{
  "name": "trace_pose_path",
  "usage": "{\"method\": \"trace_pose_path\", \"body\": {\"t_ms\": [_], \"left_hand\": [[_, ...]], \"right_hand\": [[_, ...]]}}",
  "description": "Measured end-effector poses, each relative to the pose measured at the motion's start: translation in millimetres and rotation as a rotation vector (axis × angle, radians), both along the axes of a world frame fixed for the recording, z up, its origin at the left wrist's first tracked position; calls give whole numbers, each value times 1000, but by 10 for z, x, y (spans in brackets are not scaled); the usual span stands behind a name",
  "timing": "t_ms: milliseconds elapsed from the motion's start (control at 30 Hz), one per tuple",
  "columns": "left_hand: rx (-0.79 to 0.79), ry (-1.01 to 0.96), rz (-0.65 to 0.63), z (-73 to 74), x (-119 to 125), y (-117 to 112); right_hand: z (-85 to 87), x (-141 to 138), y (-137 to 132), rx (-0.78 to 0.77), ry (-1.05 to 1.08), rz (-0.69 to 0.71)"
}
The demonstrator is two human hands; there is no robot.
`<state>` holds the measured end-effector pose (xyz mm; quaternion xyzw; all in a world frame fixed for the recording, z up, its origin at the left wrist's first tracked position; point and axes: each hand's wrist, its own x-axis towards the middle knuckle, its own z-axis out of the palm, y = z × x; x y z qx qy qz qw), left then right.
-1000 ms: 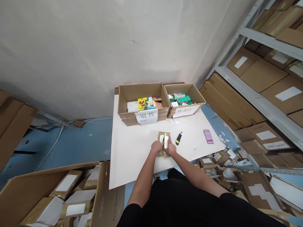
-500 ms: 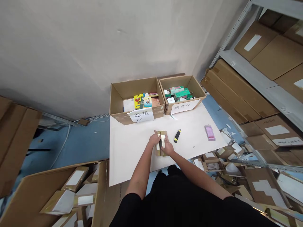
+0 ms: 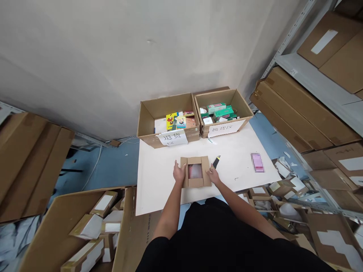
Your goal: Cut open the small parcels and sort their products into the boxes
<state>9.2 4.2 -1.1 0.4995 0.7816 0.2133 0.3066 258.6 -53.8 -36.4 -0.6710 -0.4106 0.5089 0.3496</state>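
Observation:
A small cardboard box (image 3: 195, 183) lies on the white table in front of me, its flaps folded outward. Inside it something pinkish and pale (image 3: 195, 171) shows, too blurred to name. My left hand (image 3: 179, 173) grips the left flap with the thumb over its edge. On the opposite side, my right hand (image 3: 213, 175) pinches the right flap. Just beyond the right hand lies a black and yellow utility knife (image 3: 216, 161), touching nothing but the tabletop as far as I can see.
Two cardboard boxes with handwritten paper labels stand at the back, the left box (image 3: 147, 140) with colourful packs, the right box (image 3: 246, 113) with green cartons. A pixelated pink item (image 3: 257, 162) lies on the table (image 3: 159, 177). Parcels fill a large carton (image 3: 130, 226) at lower left; shelving (image 3: 300, 60) stands right.
The small box's top flaps have been opened outward, so its inside now shows. My hands have moved apart to its two sides. The view has shifted slightly left.

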Motion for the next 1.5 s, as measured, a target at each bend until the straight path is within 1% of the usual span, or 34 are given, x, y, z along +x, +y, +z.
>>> {"method": "trace_pose_path", "body": {"t_ms": [33,67,100,167,233,267,300,367,433,467,533,633,700,800,900,1000,1067,1167,1233,1300,1367,1400,1467,1500], "left_hand": [[73,80,-22,21,44,-68],[140,147,-73,50,85,-131],[186,208,-134,86,121,-187],[214,318,-232,166,170,-282],[197,397,-288,230,185,-368],[176,421,-311,247,184,-411],[143,435,-332,250,181,-455],[43,445,-358,219,176,-542],[-88,414,-367,150,178,-617],[-156,369,-366,111,179,-645],[-262,212,-360,42,171,-682],[-311,-29,-390,-11,128,-703],[-342,-92,-470,-16,107,-715],[-406,-44,-566,-12,157,-739],[-435,76,-577,-7,293,-745],[-425,176,-568,21,402,-725],[-384,225,-559,56,431,-707],[-309,263,-521,105,450,-680],[-263,261,-478,121,476,-654],[-234,241,-434,122,514,-611],[-225,210,-408,114,555,-547],[-224,195,-401,109,573,-509],[-217,171,-398,96,600,-423],[-211,163,-398,89,609,-378]], "right_hand": [[16,18,19,3,-149,31],[43,24,49,23,-299,91],[80,18,89,66,-425,177],[174,-26,192,178,-618,404],[273,-111,310,236,-723,642],[316,-164,366,230,-756,740],[354,-222,416,202,-782,813],[412,-338,498,122,-829,889],[453,-442,559,75,-866,899],[471,-488,587,68,-880,896],[506,-566,653,50,-905,892],[552,-647,784,-31,-942,876],[572,-669,882,-93,-950,869],[593,-646,1026,-151,-897,912],[609,-580,1133,-186,-798,969],[594,-489,1125,-189,-729,985],[549,-410,1026,-165,-726,991],[440,-275,784,-105,-782,973],[366,-199,632,-50,-831,908],[314,-159,542,46,-863,823],[299,-163,535,183,-859,769],[305,-183,562,247,-842,765],[338,-256,666,339,-799,797],[360,-305,737,350,-785,829]]}}
